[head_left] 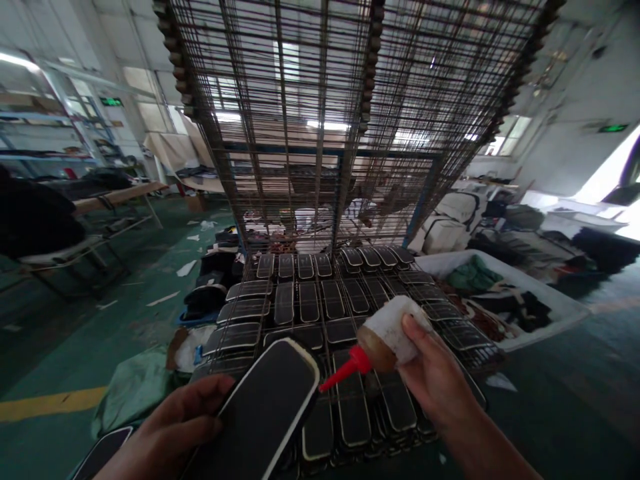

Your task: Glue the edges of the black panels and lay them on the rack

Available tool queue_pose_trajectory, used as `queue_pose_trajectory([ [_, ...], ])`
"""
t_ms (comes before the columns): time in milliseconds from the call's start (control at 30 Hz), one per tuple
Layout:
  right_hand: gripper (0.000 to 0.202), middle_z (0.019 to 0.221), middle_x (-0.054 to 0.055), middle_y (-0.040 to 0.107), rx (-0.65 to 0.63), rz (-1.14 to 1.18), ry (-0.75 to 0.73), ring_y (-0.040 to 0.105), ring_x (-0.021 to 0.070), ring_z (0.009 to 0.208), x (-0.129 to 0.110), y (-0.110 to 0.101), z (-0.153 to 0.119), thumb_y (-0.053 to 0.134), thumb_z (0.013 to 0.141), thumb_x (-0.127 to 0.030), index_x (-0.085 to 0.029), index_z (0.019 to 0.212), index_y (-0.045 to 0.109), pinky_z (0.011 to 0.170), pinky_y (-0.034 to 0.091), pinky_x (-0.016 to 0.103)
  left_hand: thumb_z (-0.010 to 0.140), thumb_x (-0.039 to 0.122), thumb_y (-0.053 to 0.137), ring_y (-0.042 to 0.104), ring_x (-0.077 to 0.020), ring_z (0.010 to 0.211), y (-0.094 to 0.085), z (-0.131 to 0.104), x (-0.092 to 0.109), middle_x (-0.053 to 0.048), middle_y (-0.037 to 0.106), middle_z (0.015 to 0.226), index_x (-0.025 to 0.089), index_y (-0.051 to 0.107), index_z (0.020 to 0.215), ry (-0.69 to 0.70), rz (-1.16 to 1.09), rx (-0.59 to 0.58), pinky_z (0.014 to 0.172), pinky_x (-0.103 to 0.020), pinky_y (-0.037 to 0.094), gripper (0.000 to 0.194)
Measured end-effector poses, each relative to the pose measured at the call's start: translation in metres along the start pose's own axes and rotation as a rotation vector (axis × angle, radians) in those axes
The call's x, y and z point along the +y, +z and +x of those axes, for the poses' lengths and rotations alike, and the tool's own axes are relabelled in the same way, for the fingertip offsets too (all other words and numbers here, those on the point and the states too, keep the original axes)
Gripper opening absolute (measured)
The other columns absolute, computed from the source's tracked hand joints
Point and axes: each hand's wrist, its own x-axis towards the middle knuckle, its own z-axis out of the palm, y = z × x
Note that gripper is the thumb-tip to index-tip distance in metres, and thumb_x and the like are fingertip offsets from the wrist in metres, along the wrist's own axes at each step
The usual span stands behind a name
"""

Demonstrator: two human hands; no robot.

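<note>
My left hand [183,423] grips the left edge of a dark, rounded panel [265,407] with a pale rim, tilted up in front of me. My right hand [430,363] is wrapped round a glue bottle [383,343] with a whitish body, brownish liquid near its neck and a red nozzle. The nozzle points down to the left, its tip at the panel's right edge; whether it touches cannot be told. Behind, many similar dark panels [334,300] with pale edges lie in rows on a wire rack [325,153].
More wire shelves rise steeply above the panels. A white bin [540,327] of cloth and dark pieces stands right. Green fabric [137,387] lies on the floor at left, near another dark panel [103,453]. A work table [120,197] stands further back left.
</note>
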Motion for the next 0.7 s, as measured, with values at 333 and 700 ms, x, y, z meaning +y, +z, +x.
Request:
queue_pose_trajectory([
  [333, 0.032, 0.090, 0.002, 0.070, 0.070, -0.008, -0.124, 0.063, 0.0201, 0.081, 0.008, -0.004, 0.004, 0.090, 0.070, -0.033, -0.022, 0.095, 0.074, 0.066, 0.056, 0.023, 0.070, 0.017, 0.072, 0.071, -0.0238, 0.076, 0.018, 0.002, -0.005, -0.006, 0.077, 0.088, 0.022, 0.073, 0.088, 0.007, 0.022, -0.130, 0.068, -0.034, 0.056, 0.019],
  [700, 0.035, 0.092, 0.001, 0.069, 0.034, -0.040, -0.069, 0.060, 0.0185, 0.081, 0.024, 0.000, -0.021, 0.089, 0.071, -0.038, -0.024, 0.099, 0.073, 0.066, 0.054, 0.021, 0.073, 0.012, 0.070, 0.071, -0.0240, 0.078, 0.020, -0.001, -0.006, -0.006, 0.076, 0.089, 0.020, 0.069, 0.092, -0.013, -0.053, -0.079, 0.072, -0.036, 0.055, 0.020],
])
